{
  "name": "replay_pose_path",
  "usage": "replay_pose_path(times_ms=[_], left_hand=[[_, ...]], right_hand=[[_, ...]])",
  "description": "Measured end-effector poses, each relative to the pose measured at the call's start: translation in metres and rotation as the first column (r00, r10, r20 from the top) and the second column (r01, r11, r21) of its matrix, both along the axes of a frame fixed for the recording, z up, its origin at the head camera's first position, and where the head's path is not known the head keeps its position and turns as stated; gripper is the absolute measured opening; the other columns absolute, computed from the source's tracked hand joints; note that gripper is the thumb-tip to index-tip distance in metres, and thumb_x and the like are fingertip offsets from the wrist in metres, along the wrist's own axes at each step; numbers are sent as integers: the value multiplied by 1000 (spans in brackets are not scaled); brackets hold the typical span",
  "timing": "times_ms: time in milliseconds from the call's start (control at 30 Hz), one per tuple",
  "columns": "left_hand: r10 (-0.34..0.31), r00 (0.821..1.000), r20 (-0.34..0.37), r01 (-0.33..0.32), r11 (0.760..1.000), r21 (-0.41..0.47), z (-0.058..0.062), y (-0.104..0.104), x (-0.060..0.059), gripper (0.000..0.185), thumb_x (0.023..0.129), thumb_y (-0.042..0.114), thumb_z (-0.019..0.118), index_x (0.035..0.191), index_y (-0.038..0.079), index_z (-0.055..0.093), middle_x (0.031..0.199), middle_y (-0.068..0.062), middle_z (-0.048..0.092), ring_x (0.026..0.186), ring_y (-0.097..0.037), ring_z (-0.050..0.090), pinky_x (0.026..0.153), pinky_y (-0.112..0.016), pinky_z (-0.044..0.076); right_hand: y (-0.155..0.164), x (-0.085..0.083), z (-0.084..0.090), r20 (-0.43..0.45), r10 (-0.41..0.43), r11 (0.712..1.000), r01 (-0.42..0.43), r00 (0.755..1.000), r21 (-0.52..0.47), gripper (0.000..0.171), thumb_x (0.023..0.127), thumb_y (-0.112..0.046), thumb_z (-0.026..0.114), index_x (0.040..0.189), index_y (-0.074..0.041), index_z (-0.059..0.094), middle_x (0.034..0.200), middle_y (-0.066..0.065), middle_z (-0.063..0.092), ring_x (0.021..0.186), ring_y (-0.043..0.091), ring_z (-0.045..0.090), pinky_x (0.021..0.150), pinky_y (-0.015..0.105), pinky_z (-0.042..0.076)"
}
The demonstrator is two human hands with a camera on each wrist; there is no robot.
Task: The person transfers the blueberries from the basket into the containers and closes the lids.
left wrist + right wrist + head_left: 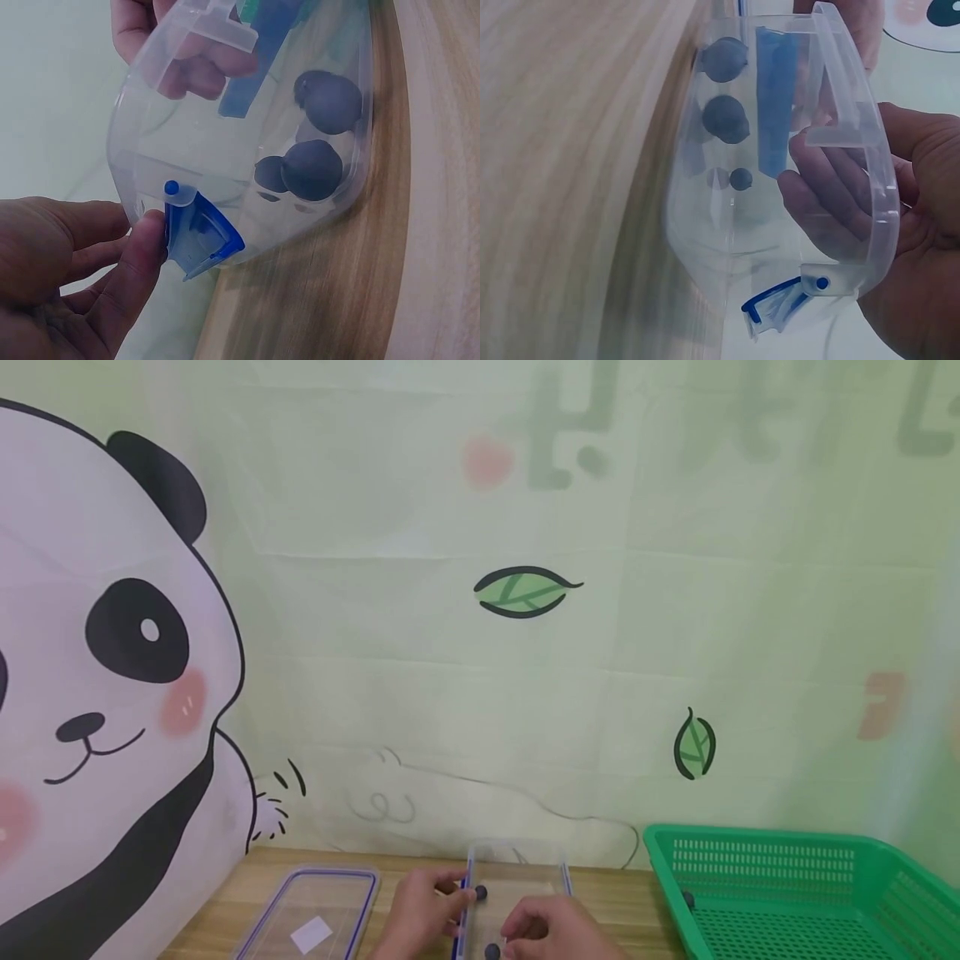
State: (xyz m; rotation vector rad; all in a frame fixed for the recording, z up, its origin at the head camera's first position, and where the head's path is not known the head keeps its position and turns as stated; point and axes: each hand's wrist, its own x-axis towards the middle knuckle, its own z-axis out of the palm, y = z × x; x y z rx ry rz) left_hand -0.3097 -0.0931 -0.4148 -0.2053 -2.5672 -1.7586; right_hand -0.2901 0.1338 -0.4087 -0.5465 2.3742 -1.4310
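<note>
A clear plastic container [525,878] with blue clips stands on the wooden table at the bottom centre, held between both hands. Several dark round berries [311,169] lie inside it. My left hand [422,910] grips its left side. In the left wrist view my left hand [82,277] has its thumb pressed on a blue clip [199,237]. My right hand [557,932] holds the right side. In the right wrist view, the right hand [911,225] has its fingers curled round the container's wall [727,225], beside another blue clip [780,301]. The berries [724,118] sit against the container's floor.
The container's clear lid [311,912] with a blue rim lies on the table to the left. A green plastic basket [787,893] stands at the right with one dark berry [688,899] in it. A curtain with a panda print hangs behind the table's far edge.
</note>
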Motion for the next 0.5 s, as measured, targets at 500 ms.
replay_pose_path(times_ms=[500], left_hand=[[-9, 1000, -20, 8, 1000, -5, 0, 0, 0, 36, 94, -1, 77, 129, -8, 70, 90, -7, 68, 63, -15, 68, 58, -32, 64]], right_hand=[[12, 23, 49, -222, -68, 996, 56, 973, -62, 11, 98, -11, 78, 108, -7, 76, 99, 1, 75, 90, 19, 69, 83, 37, 63]])
